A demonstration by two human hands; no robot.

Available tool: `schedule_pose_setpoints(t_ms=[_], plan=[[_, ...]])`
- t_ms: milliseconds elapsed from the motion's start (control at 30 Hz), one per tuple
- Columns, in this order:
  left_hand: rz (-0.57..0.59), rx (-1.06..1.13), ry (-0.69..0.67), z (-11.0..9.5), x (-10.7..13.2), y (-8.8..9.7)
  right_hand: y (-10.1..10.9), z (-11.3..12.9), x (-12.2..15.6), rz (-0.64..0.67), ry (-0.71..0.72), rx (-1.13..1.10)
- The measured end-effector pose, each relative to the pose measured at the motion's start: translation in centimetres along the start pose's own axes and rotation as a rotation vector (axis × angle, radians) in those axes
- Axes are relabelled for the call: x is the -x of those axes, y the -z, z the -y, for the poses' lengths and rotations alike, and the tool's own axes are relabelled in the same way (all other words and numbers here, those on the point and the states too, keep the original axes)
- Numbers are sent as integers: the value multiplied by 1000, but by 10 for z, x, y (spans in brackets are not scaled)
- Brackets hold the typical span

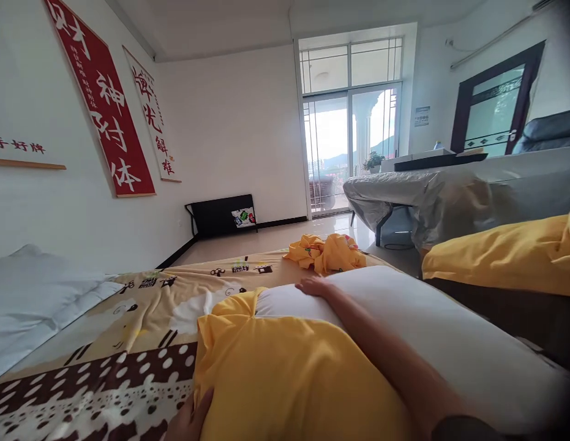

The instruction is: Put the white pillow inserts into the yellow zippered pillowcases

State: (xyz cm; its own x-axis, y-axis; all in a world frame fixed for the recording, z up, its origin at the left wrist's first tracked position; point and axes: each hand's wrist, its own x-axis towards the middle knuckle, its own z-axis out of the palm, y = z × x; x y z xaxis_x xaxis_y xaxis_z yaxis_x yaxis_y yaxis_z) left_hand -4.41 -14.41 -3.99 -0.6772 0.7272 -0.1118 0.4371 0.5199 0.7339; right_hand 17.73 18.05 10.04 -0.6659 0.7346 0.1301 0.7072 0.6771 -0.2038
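Two hands in view. The right hand (316, 286) lies flat, fingers extended, on a white pillow (417, 312). The left hand (187, 422) is at the near-left edge of a yellow pillowcase (289, 373); the lower frame crops it, so whether it pinches the fabric cannot be told. The case lies between the hands, covering part of the pillow; bare white shows right of the right forearm (386, 349). Just beyond the right hand: a crumpled yellow cloth (330, 252). Judgement: sound handling calls for a firm left hold on the fabric and even right-palm pressure — spread, not poked — to prevent bunching.
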Motion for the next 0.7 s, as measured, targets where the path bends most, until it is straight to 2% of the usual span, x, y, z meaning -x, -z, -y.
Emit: schedule_pose_setpoints(t_ms=[100, 167, 233, 333, 433, 533, 600, 633, 700], plan=[[-26, -1, -37, 4, -1, -4, -22, 1, 13, -13, -37, 20], [-32, 46, -103, 2, 1, -3, -19, 3, 17, -62, -54, 47], [-31, 99, -176, -6, 6, 3, -1, 5, 19, -144, -62, 78], [-91, 106, -203, -22, 11, 17, 44, 8, 28, -302, -71, 126], [-223, 16, -235, -45, 5, 33, 97, 11, 49, -471, -95, 177], [-386, -224, -297, -71, -16, 45, 135, 18, 77, -738, -79, 259], [-444, -354, -339, -82, -33, 47, 144, 22, 96, -866, -23, 292], [-451, -386, -361, -85, -41, 46, 142, 23, 106, -875, 19, 294], [-429, -422, -396, -83, -51, 39, 131, 23, 125, -797, 150, 292]])
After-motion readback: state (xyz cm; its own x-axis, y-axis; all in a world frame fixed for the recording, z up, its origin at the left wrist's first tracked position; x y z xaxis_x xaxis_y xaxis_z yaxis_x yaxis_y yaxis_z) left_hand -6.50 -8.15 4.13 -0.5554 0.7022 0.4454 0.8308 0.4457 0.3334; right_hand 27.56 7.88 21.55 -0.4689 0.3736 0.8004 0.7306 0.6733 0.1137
